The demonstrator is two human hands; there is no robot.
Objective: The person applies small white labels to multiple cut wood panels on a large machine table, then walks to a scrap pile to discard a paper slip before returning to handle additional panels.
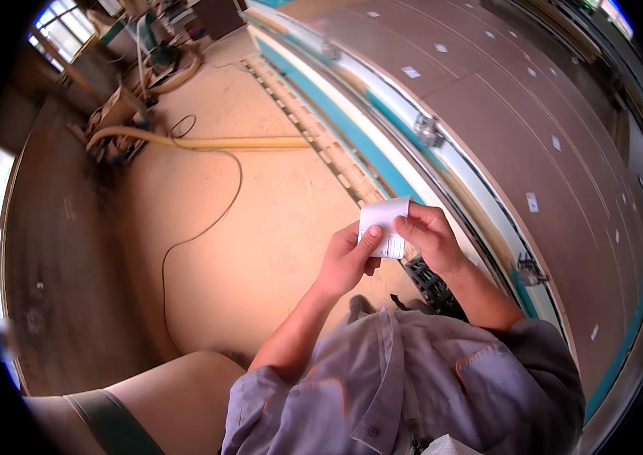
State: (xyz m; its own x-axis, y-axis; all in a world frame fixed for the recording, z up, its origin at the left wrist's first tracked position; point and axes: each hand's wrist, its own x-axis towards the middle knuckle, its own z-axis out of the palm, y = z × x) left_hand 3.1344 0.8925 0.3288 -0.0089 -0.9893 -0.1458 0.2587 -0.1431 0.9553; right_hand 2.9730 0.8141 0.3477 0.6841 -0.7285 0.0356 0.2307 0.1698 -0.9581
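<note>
A small white printed label sheet [384,214] is held up in front of my body, its upper edge curling over. My left hand [350,258] pinches its lower left side, thumb on the front face. On the right side, my right hand [429,233] grips the sheet, with thumb and fingers closed at its edge. What lies behind the sheet is hidden, along with some of my fingers. To the right stretches a machine bed bearing a large brown panel [488,114], with several small white labels [532,202] scattered over it.
Metal clamp-like fittings [428,130] line the machine's white and teal edge. A black cable-chain [431,284] runs low beside it. Across the dusty floor [223,273] lie a thin cable [239,182] and a yellow hose [246,142]. A dark board [56,250] stands at left.
</note>
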